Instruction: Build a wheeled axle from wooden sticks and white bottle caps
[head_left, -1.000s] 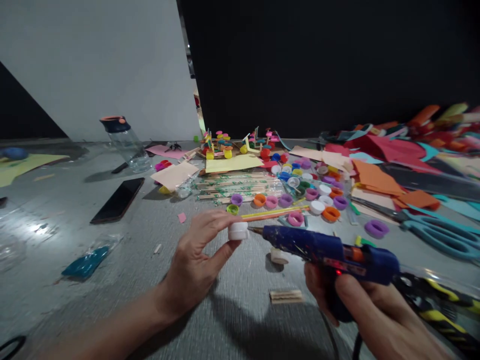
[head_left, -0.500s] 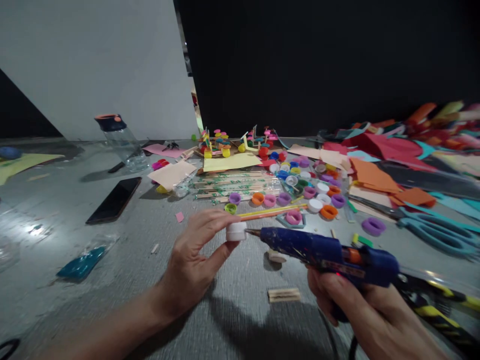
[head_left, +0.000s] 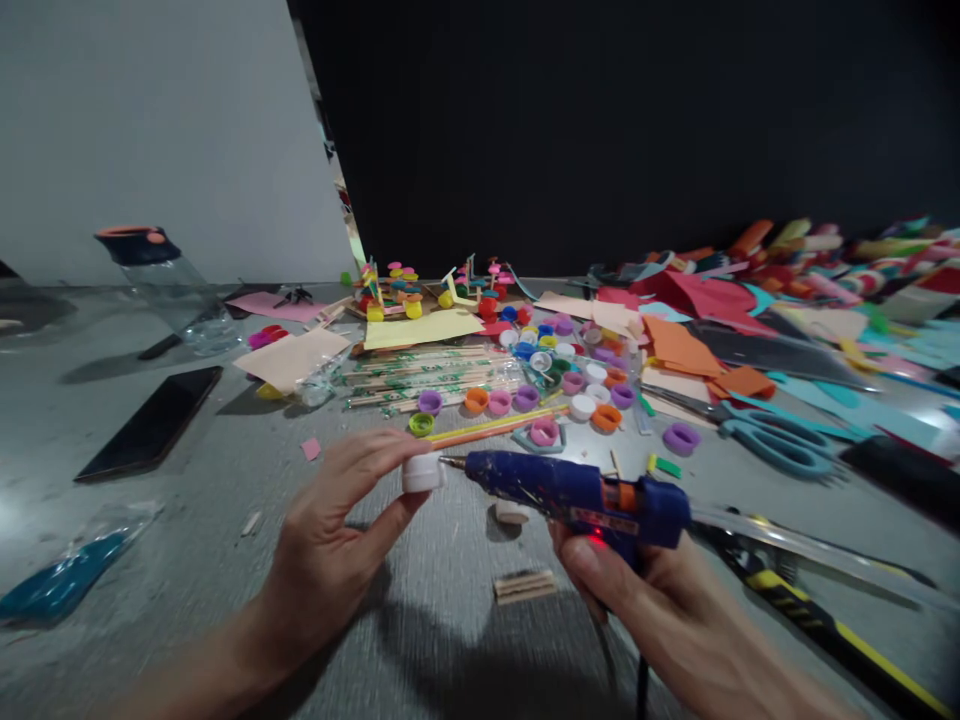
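Observation:
Between the thumb and fingers of my left hand (head_left: 337, 530) is a white bottle cap (head_left: 421, 474), held above the table. My right hand (head_left: 645, 600) is wrapped round the handle of a blue glue gun (head_left: 555, 490), whose red light is lit. The gun's metal nozzle meets the cap's right side near its upper edge. A clear glue stick (head_left: 795, 545) juts from the back of the gun. Below the nozzle lies another pale cap (head_left: 511, 513), and nearer me a small bundle of short wooden sticks (head_left: 525, 587).
Colourful bottle caps (head_left: 541, 365) and wrapped skewers (head_left: 420, 372) spread across the middle. Blue-handled scissors (head_left: 780, 437) and a yellow-black tool (head_left: 817, 625) lie right. A phone (head_left: 150, 425), a water bottle (head_left: 169, 290) and a teal packet (head_left: 71, 575) are left.
The view has swung to the right, so everything sits further left in the picture. Both hands keep their grips, and the nozzle stays at the cap's right side.

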